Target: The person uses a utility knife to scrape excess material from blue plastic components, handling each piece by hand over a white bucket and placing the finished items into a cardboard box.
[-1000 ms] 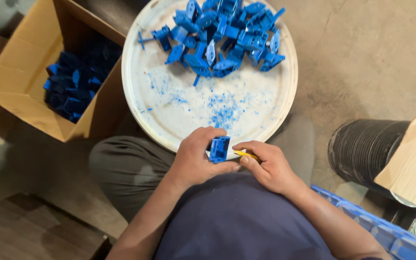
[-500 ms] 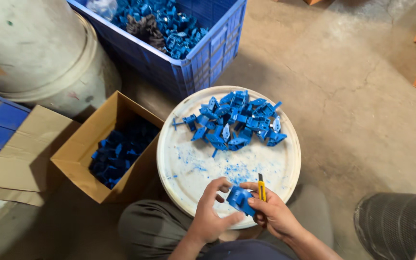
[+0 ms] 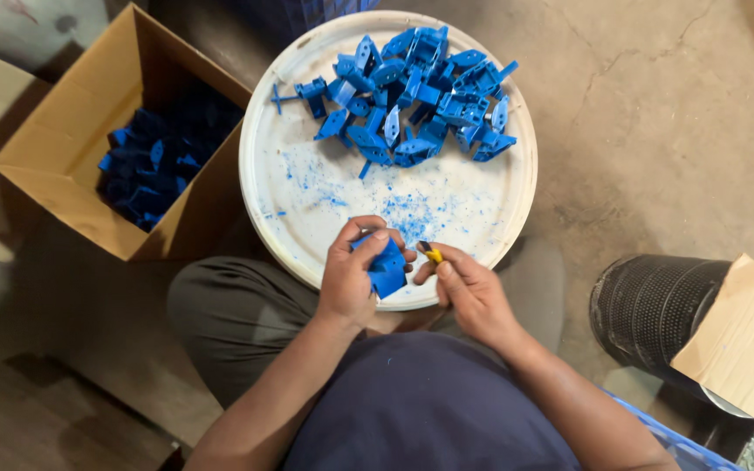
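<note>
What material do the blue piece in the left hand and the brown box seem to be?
Small blue moulded piece: probably hard plastic, smooth, uniform colour, with blue shavings nearby. Open brown box: looks like corrugated cardboard, matte, with folded flaps.

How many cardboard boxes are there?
1 open box, left of the white lid, with blue parts inside. A flat cardboard piece lies on a black bin at right; no box.
</note>
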